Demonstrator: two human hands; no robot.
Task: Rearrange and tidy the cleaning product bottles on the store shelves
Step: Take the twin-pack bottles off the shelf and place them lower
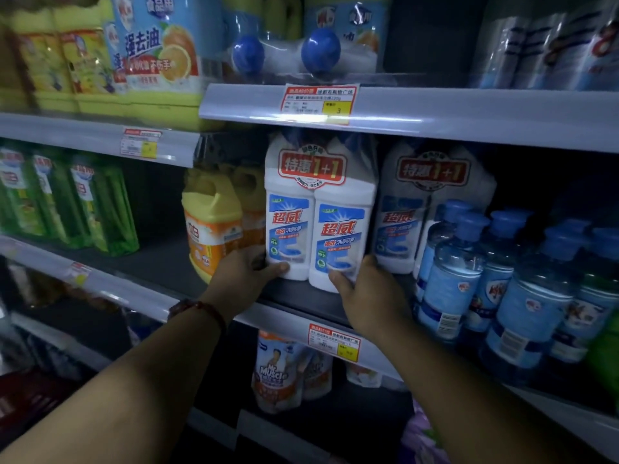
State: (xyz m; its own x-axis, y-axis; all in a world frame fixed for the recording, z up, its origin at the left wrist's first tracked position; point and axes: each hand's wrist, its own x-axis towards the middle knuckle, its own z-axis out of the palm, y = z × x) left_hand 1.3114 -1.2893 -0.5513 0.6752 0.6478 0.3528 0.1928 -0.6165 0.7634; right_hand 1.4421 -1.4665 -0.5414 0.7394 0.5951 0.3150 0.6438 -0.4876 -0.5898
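Twin pack [318, 212] of white toilet-cleaner bottles, wrapped side by side, stood upright on the middle shelf [301, 298] near its front edge, long axis vertical and labels facing outward. The left hand [249, 271] gripped the base of the left bottle, thumb laid across the front and fingers curled round the outer side. The right hand [366, 289] gripped the base of the right bottle in mirror fashion. The pack thus lay directly between the two hands, both touching it low down, neither plainly nearer. A yellow jug [211, 226] stood just beside the pack on its left. A second twin pack [432, 209] stood just beside it on the right and further back, with blue bottles [469, 266] in front of that one. Judged from this grip, the coming move would shift the pack as one unit; a tall pack held low would be liable to tip.
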